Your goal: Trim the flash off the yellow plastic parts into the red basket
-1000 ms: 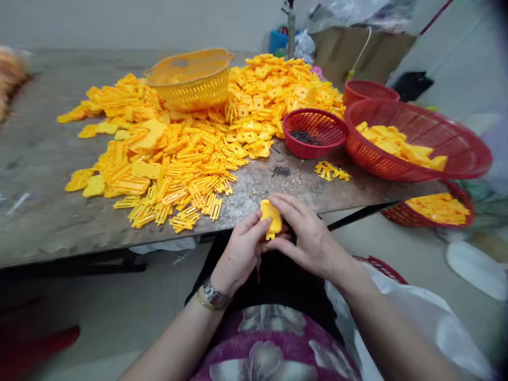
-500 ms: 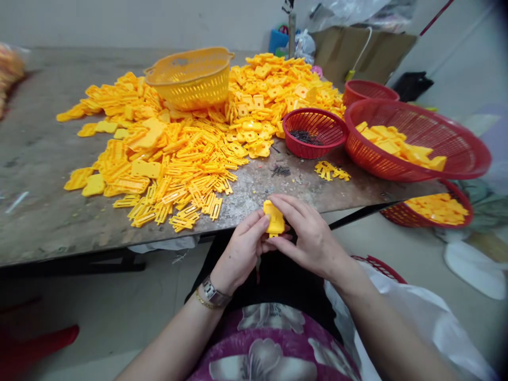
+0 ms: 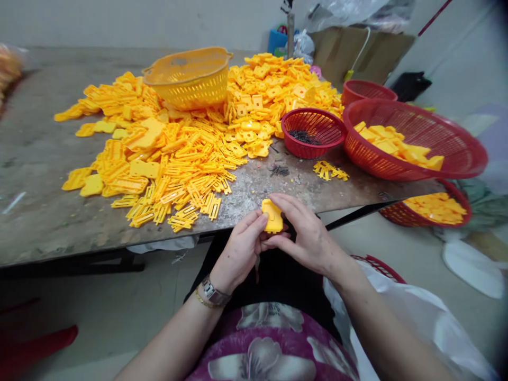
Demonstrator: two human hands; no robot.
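Between my two hands, just off the table's front edge, is a flat yellow plastic piece [image 3: 272,217] with rounded corners. My left hand [image 3: 246,241] grips its left side, thumb on the upper face and fingers underneath. My right hand [image 3: 307,235] curves around the right side, with its fingertips at the top edge and its thumb near the bottom. Parts of the fingers under the piece are hidden. Beyond the hands lie a few small dark pins [image 3: 280,170] and several small yellow clip-like parts [image 3: 330,171].
Heaps of yellow plastic parts [image 3: 178,164] cover the table's middle, with a yellow basket [image 3: 186,79] on top. A small red basket [image 3: 313,119] holds dark pins. A large red basket [image 3: 416,127] of yellow pieces sits at the right edge, another basket [image 3: 462,203] below it.
A small toothed tab at the bottom of the yellow piece no longer shows; the lower edge now looks nearly flush. Both hands keep almost the same place, with the right thumb shifted slightly left.
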